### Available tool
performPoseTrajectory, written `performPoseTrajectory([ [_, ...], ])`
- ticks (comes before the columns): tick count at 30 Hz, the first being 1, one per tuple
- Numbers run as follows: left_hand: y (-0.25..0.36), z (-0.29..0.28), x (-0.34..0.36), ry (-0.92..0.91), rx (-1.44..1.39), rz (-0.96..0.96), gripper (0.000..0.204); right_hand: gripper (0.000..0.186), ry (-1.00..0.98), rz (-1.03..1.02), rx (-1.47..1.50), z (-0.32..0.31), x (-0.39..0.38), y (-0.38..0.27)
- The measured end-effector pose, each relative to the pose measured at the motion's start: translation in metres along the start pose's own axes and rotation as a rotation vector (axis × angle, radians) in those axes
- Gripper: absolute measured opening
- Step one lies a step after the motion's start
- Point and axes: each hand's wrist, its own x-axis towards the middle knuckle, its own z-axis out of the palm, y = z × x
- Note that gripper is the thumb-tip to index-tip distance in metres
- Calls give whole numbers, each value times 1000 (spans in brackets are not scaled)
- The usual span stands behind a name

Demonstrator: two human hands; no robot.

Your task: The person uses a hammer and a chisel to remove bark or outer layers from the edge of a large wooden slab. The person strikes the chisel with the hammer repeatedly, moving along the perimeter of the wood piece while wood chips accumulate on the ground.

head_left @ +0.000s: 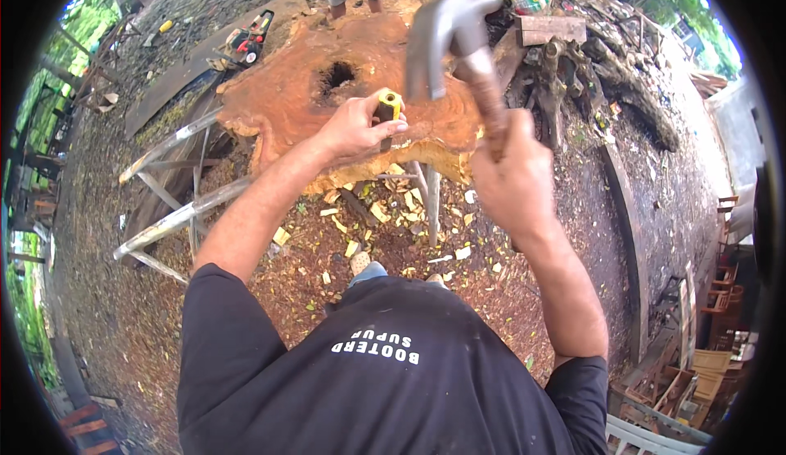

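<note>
A large reddish-brown wood slab (282, 83) with a dark hole and an irregular pale edge lies in front of me. My left hand (354, 130) is closed around the yellow and black handle of a chisel (390, 103), which stands roughly upright at the slab's near edge. The chisel's blade is mostly hidden behind my fingers. Up to the right, my right hand (517, 178) grips a claw hammer (483, 74) by its brown handle. Its metal head is raised, blurred by motion, and apart from the chisel.
Metal trestle legs (176, 226) jut out left of the slab. Pale wood chips (379, 212) litter the ground by my feet. A red and black power tool (248, 46) rests at the far left. Two people stand beyond the slab. Gnarled logs (606, 87) lie at right.
</note>
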Motion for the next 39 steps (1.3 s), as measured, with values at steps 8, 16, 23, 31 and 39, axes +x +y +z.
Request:
performPoseTrajectory([
  [8, -6, 7, -3, 27, 160, 46, 34, 27, -224, -110, -313, 18, 13, 24],
  [16, -23, 14, 5, 34, 27, 76, 33, 21, -92, -109, -216, 30, -2, 17],
  [23, -7, 10, -7, 34, 98, 43, 28, 22, -116, -17, -201, 9, 10, 11],
  [31, 10, 14, -4, -22, 296, 76, 38, 24, -203, -79, -354, 67, -11, 64],
  [39, -9, 10, -12, 30, 150, 79, 29, 22, 150, -117, 72, -7, 2, -14],
])
